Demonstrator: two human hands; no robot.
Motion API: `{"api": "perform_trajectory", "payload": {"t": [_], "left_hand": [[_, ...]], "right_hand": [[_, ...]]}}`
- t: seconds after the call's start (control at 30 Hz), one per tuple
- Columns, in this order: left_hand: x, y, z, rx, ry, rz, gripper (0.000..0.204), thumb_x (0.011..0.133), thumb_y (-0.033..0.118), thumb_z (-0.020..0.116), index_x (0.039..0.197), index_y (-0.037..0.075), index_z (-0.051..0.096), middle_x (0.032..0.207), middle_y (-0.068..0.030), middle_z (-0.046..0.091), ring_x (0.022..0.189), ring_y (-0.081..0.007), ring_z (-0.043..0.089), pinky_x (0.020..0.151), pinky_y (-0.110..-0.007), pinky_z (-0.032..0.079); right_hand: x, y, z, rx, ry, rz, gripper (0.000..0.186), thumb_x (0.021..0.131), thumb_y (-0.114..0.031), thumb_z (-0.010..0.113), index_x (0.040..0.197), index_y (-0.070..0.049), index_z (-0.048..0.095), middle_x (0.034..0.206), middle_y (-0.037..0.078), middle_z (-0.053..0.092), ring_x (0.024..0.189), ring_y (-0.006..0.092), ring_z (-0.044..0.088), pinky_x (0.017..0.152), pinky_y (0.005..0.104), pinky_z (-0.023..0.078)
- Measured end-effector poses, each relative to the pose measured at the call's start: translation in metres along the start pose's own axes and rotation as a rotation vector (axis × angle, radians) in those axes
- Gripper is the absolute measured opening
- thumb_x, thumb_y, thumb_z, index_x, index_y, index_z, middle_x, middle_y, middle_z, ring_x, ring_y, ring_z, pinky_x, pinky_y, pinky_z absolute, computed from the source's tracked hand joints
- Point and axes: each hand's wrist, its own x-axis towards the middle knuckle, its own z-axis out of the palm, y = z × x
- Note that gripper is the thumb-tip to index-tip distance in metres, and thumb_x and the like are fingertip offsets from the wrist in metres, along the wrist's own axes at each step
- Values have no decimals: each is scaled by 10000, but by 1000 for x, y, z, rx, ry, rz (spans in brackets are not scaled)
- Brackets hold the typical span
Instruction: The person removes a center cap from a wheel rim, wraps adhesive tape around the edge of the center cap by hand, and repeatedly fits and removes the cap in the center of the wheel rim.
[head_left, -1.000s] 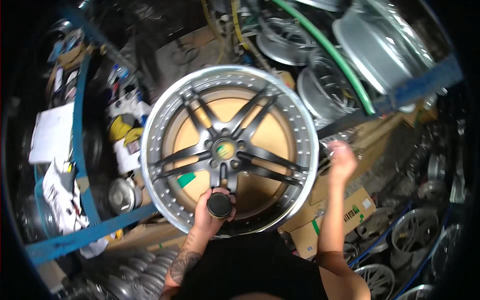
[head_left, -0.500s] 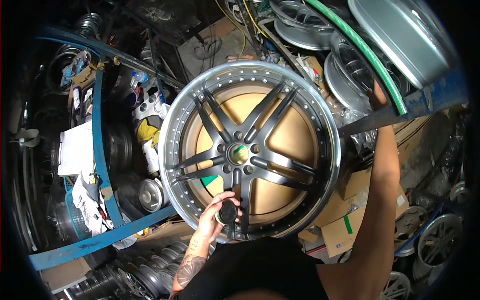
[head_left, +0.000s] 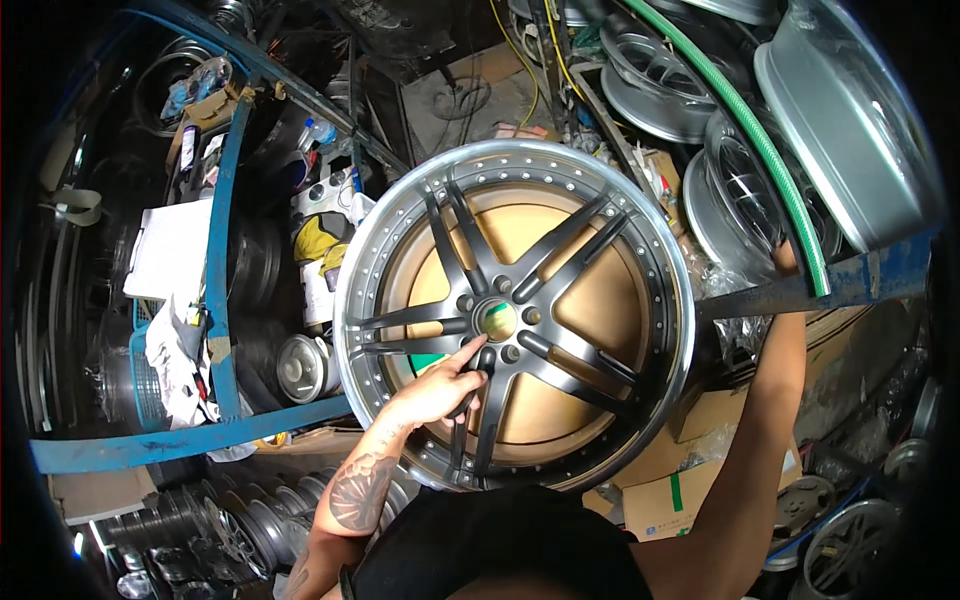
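A large dark grey, multi-spoke wheel rim (head_left: 497, 390) with a polished lip and a ring of small bolts lies face up before me. My left hand (head_left: 440, 388) is over the lower spokes, its index finger stretched to the edge of the centre hole. Beneath its other fingers shows the dark edge of a black round cap (head_left: 463, 404), mostly hidden by the hand. Far to the right, my right hand (head_left: 786, 256) reaches past a blue beam toward stacked silver rims (head_left: 725, 190). Its fingers are hidden, so what it touches cannot be told.
A blue metal frame (head_left: 222, 270) stands at left, with white cloths (head_left: 175, 370) and a teal basket (head_left: 146, 375) beside it. A green hose (head_left: 745, 115) hangs at upper right. Cardboard boxes (head_left: 650, 500) sit under the right arm. More rims (head_left: 850, 545) lie lower right.
My left hand has turned over, from showing the black round cap to back upward, and moved up toward the hub. The right hand stays at the stacked rims. The whole view has shifted.
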Motion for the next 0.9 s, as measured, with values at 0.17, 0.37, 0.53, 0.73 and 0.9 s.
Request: {"api": "perform_trajectory", "payload": {"t": [0.17,0.37,0.53,0.73,0.9], "left_hand": [[0,29,-10,371,22,-124,801,919,376,542,1600,214,155,826,-154,688,686,-250,693,652,-371,586],[14,19,-14,923,212,-49,914,892,436,511,1596,146,5,1111,-304,673,1141,-429,618,1053,-448,440],[4,26,-20,944,160,-71,902,904,452,498,1600,202,-18,1277,-305,603,1217,-423,581,1107,-460,399],[14,28,-24,982,220,76,835,872,452,518,1597,237,163,1236,-292,628,1200,-416,590,1070,-452,416],[13,12,-39,1066,210,100,811,882,460,508,1593,242,186,1335,-262,583,1263,-389,554,1100,-443,402]], "right_hand": [[-12,0,-18,139,39,196,533,905,-187,677,1346,69,522,1295,231,610,1162,340,595,1036,402,437],[-64,-37,-86,723,402,716,529,899,-167,705,1320,103,534,1261,215,639,1104,303,639,995,368,481],[-186,-170,-181,909,570,1008,449,918,-88,716,1278,120,548,1243,198,637,1111,237,622,985,348,491],[-195,-229,-278,821,561,1001,352,930,-82,700,1200,105,572,1129,156,657,1035,201,613,949,335,493],[-119,-262,-378,1096,469,532,306,938,-43,678,1208,66,583,1075,98,658,940,127,605,866,249,475]]}}
